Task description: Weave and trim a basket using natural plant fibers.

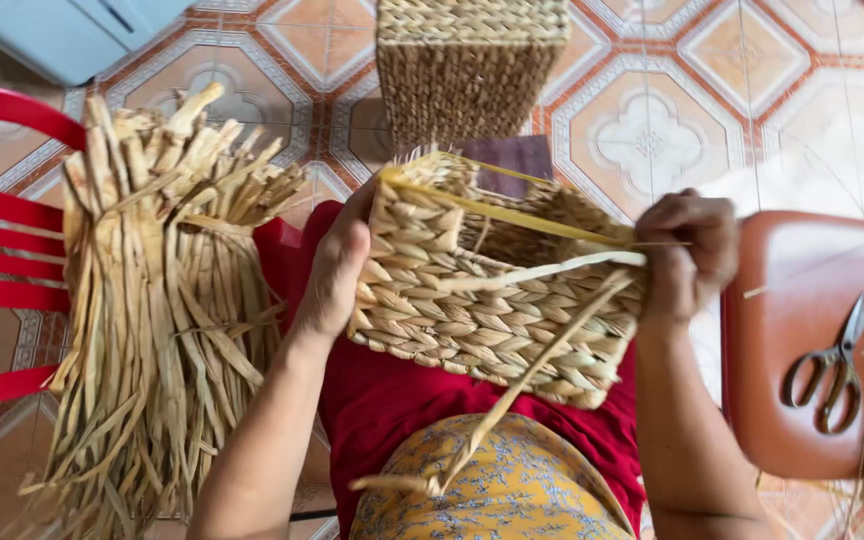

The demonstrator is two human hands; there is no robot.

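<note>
The left hand (335, 275) gripped the woven basket (482, 300) (resting on the lap); the right hand (689, 255) pinched a straw strand (552, 270).

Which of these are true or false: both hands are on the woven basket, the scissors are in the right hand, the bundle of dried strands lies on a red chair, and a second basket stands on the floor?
1. Both hands hold the woven basket. True: left hand, right hand.
2. The scissors are in the right hand. False: they lie on the brown stool.
3. The bundle of dried strands rests on the red chair. True.
4. The second basket is on the person's lap. False: it stands on the tiled floor.
</note>
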